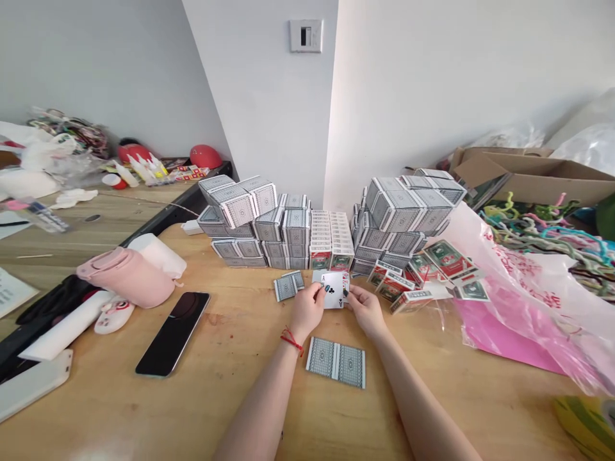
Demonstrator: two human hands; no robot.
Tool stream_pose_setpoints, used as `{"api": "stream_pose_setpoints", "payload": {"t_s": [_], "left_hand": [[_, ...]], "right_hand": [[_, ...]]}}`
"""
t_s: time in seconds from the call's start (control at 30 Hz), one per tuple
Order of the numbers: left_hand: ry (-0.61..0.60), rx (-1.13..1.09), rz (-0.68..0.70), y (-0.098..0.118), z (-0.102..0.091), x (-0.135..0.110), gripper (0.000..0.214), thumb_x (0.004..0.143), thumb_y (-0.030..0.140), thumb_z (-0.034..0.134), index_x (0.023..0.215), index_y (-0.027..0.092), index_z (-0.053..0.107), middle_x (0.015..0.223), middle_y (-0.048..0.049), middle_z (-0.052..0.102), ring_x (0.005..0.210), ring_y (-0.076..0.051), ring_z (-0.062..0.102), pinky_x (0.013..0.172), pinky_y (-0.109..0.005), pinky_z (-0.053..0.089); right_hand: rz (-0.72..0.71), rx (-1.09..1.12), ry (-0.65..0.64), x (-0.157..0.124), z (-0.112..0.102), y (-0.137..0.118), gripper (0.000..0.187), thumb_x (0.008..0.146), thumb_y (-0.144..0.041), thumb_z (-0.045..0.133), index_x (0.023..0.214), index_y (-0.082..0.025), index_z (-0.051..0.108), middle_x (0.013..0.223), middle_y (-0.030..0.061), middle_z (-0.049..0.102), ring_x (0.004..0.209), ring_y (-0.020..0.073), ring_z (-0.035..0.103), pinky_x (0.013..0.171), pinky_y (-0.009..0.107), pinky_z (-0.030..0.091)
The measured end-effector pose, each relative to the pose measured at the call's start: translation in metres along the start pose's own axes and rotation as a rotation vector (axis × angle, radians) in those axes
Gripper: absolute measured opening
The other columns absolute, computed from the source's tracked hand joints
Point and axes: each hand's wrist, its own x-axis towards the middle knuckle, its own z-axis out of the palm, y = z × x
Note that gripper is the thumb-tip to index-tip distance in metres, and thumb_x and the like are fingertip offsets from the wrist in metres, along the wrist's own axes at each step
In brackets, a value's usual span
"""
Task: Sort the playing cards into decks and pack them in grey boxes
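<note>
My left hand [307, 312] and my right hand [368, 310] both grip a small bunch of playing cards [333, 289] at mid-table, with an ace of clubs [331, 291] facing me on top. A red string [292, 340] circles my left wrist. Just left of my left hand lies a small stack of grey-backed cards [287, 286]. Nearer me, below my hands, two face-down card piles [335, 362] sit side by side. Open card boxes [413, 282] are scattered close to my right hand.
Stacked boxes of cards [259, 224] and a second stacked block [403, 221] stand against the wall. A black phone [173, 333] and a pink pouch [125, 276] lie left. A pink plastic bag [523, 301], cardboard box [533, 173] and tangled pipe cleaners [542, 230] lie right.
</note>
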Motion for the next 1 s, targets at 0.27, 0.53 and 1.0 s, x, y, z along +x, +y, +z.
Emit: {"api": "stream_pose_setpoints", "payload": {"t_s": [0.27,0.53,1.0], "left_hand": [[0.006,0.168,0.073,0.005,0.001,-0.007,0.027,0.084,0.031,0.036,0.063,0.019,0.045,0.057,-0.0015,0.049,0.052,-0.013,0.044,0.05,-0.024,0.022],[0.004,0.321,0.231,0.024,0.012,-0.014,0.025,0.086,0.025,0.035,0.063,0.018,0.044,0.059,-0.0032,0.052,0.057,-0.013,0.048,0.052,-0.024,0.027],[-0.03,0.251,0.2,0.027,0.015,-0.017,0.023,0.086,0.021,0.035,0.063,0.018,0.04,0.06,-0.0019,0.051,0.055,-0.012,0.048,0.051,-0.023,0.028]], "right_hand": [[-0.16,-0.319,0.132,-0.002,0.0,0.012,0.034,0.072,-0.041,0.056,0.095,-0.019,0.065,0.091,0.006,0.067,0.081,0.0229,0.06,0.074,0.033,0.045],[-0.25,-0.755,0.426,-0.015,0.003,0.013,0.036,0.079,-0.041,0.043,0.096,-0.018,0.064,0.076,0.0064,0.068,0.062,0.0202,0.06,0.057,0.027,0.041],[-0.258,-0.564,0.425,-0.008,-0.008,0.009,0.041,0.078,-0.049,0.045,0.089,-0.013,0.063,0.079,0.0087,0.067,0.065,0.0179,0.059,0.055,0.025,0.045]]}}
